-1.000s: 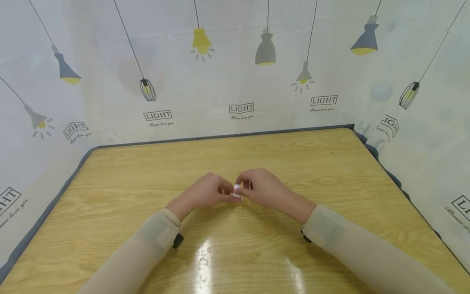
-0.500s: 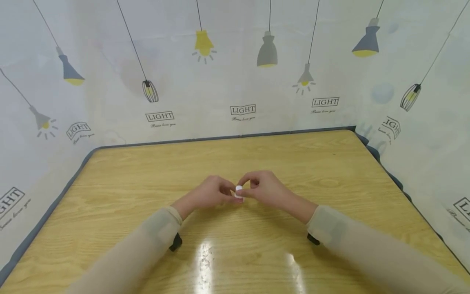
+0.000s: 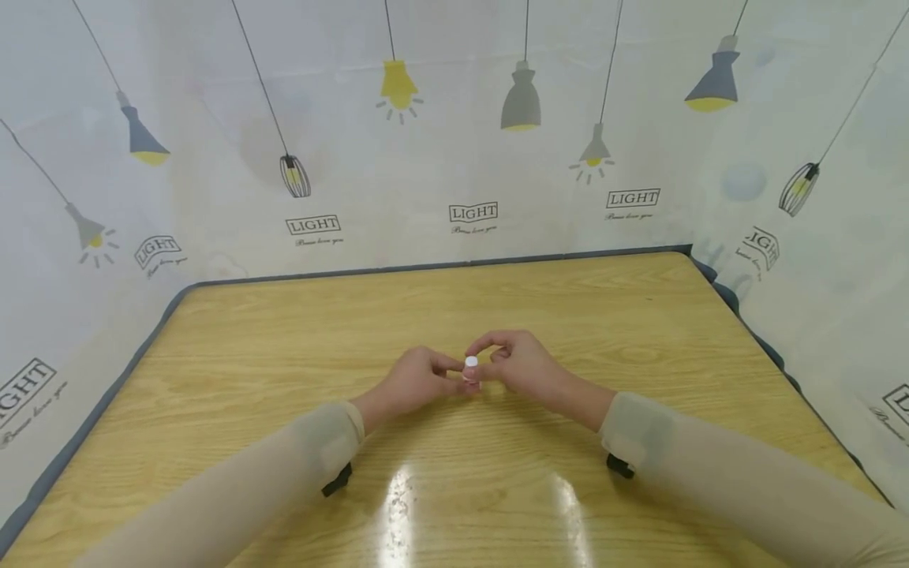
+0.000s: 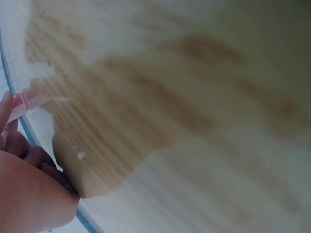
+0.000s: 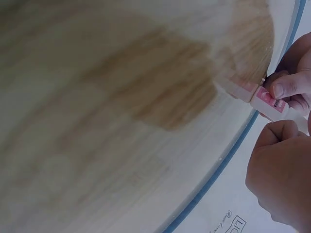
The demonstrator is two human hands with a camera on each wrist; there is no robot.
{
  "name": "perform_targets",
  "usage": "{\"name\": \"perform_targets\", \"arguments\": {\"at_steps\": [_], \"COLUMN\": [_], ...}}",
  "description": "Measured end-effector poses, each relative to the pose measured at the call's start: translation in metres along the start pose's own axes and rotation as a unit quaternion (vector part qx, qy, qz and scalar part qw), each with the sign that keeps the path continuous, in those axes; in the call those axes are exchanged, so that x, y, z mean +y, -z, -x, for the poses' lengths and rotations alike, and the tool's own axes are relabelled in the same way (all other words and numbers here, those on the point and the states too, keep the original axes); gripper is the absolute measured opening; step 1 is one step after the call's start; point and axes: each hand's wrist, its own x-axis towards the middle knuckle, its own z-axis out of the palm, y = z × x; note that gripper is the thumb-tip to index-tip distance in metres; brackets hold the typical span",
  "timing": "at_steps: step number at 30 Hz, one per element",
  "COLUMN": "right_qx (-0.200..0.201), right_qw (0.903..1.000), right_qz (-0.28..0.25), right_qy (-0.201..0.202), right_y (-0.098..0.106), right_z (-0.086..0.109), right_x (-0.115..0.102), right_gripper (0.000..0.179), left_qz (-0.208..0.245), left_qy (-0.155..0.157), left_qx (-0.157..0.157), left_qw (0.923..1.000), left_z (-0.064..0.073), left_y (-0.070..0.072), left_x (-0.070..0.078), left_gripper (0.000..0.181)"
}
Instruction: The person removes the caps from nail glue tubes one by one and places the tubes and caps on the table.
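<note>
So there's a tiny bottle (image 5: 270,108) standing on the desk, roughly mid-desk, with a pink label (image 5: 264,95) and a white cap (image 3: 471,360) pointing up. You can see its pinkish reflection running off the base in the right wrist view. Some print on the label, too small to read.

Left hand (image 3: 412,383) has the bottle's body pinched in its grip, thumb pressed across the label. Right hand (image 3: 533,367) has its grip on the cap, index finger on the far side and thumb on the near side. The two hands nearly meet there.

The desk (image 3: 284,339) is light wood grain, shiny enough for a couple of glare streaks (image 3: 395,521) up front, with dark blue edging (image 3: 426,269) around it. Both arms wear cream sleeves (image 3: 738,469), each with a small black gadget (image 3: 620,465) poking out underneath at the cuff. Behind it all is a pale backdrop (image 3: 398,173) printed with hanging lamps and the word "LIGHT".
</note>
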Motion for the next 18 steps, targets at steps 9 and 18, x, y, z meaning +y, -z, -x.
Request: {"name": "perform_targets", "arguments": {"at_steps": [9, 18], "right_qx": [-0.012, -0.041], "right_qw": [0.9996, 0.9986], "right_qz": [-0.024, -0.028], "right_qy": [0.002, 0.018], "right_y": [0.0012, 0.0050], "right_z": [-0.0008, -0.0004], "right_x": [0.0017, 0.0061], "right_gripper": [0.033, 0.037], "left_qz": [-0.016, -0.015], "left_qy": [0.012, 0.008], "left_qx": [0.009, 0.007], "left_qw": [0.9998, 0.9998], "left_z": [-0.0004, -0.0030], "left_y": [-0.0006, 0.0000], "left_x": [-0.0014, -0.0015], "left_gripper": [0.035, 0.037]}}
